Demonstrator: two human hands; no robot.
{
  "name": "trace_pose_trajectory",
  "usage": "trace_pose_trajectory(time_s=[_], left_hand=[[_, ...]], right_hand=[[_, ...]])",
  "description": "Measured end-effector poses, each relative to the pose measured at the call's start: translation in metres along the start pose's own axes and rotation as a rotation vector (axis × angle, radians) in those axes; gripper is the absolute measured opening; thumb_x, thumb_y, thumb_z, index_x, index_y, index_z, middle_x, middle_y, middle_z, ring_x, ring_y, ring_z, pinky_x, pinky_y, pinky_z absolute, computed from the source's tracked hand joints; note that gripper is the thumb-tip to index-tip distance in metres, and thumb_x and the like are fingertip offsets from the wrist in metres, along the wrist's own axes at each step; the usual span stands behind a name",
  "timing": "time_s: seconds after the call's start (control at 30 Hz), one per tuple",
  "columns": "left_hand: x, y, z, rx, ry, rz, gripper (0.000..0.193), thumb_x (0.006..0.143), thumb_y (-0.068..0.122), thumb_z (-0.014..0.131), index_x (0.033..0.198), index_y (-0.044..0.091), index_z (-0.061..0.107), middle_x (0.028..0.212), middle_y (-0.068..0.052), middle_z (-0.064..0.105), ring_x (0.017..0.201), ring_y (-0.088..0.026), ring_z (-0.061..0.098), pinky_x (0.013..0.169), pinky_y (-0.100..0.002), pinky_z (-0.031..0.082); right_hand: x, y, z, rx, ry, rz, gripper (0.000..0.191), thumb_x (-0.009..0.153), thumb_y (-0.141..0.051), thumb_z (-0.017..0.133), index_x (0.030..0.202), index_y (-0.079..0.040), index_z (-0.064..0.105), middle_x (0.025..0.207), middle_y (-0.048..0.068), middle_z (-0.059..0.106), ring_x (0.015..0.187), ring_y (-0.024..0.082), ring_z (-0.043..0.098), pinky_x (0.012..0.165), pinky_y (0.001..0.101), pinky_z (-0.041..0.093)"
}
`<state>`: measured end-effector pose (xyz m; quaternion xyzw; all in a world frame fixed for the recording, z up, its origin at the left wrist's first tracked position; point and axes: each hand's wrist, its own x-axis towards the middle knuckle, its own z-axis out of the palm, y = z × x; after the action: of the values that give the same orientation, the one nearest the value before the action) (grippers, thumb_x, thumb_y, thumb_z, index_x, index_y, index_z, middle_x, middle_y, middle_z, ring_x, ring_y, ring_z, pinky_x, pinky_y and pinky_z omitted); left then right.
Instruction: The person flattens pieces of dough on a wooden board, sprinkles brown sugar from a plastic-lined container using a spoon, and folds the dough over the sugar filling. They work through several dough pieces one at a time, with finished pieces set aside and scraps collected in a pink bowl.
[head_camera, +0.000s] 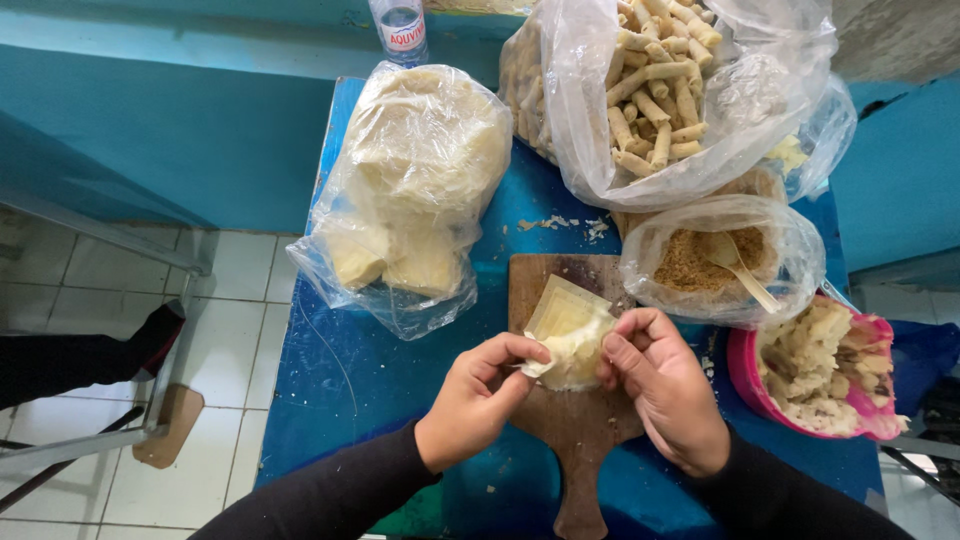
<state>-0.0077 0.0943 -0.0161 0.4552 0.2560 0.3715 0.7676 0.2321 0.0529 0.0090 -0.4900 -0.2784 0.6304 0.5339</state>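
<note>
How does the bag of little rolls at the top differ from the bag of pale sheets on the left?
The bag of rolls holds many thin tan cylinders, heaped loosely, with its mouth gaping open. The bag of sheets holds flat, paler squares stacked in blocks, with the plastic drawn over them. The rolls look browner and rougher, the sheets smooth and creamy. Both bags are clear plastic resting on the blue table.

Blue-painted surface (345, 385) set against a teal wall (180, 130), with a white tiled floor (230, 330) at left, where a grey metal chair frame (150, 425) with a wooden foot stands in daylight.
</note>
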Motion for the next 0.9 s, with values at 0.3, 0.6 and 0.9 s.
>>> trace_pose_trajectory(time_s=[0.3,0.6,0.9], left_hand=[[-0.009,0.030,0.005,0.443,-0.134,0.229,0.022,0.090,-0.005,0.055,0.106,0.003,0.069,0.098,-0.005,0.071,0.084,-0.010,0.066,0.074,-0.023,0.051],[-0.007,0.012,-0.004,0.006,-0.072,0.200,0.012,0.098,0.002,0.047,0.104,0.004,0.058,0.105,-0.004,0.062,0.093,-0.009,0.054,0.084,-0.024,0.044],[0.000,0.007,-0.005,-0.303,0.069,0.073,0.022,0.105,0.021,0.052,0.120,0.005,0.055,0.106,-0.001,0.063,0.090,-0.006,0.053,0.080,-0.023,0.043]], right_hand=[[-0.003,-0.010,0.009,0.195,-0.024,0.197,0.018,0.099,-0.015,0.060,0.113,-0.004,0.060,0.106,0.009,0.069,0.099,0.017,0.067,0.091,0.0338,0.051],[0.008,-0.012,-0.005,0.317,0.119,0.010,0.012,0.098,-0.008,0.060,0.110,-0.007,0.061,0.112,0.010,0.072,0.105,0.022,0.068,0.096,0.0378,0.051],[-0.016,-0.036,0.013,-1.213,0.036,-0.764,0.020,0.085,-0.008,0.073,0.105,-0.008,0.070,0.109,0.007,0.071,0.104,0.023,0.068,0.093,0.0329,0.050]])
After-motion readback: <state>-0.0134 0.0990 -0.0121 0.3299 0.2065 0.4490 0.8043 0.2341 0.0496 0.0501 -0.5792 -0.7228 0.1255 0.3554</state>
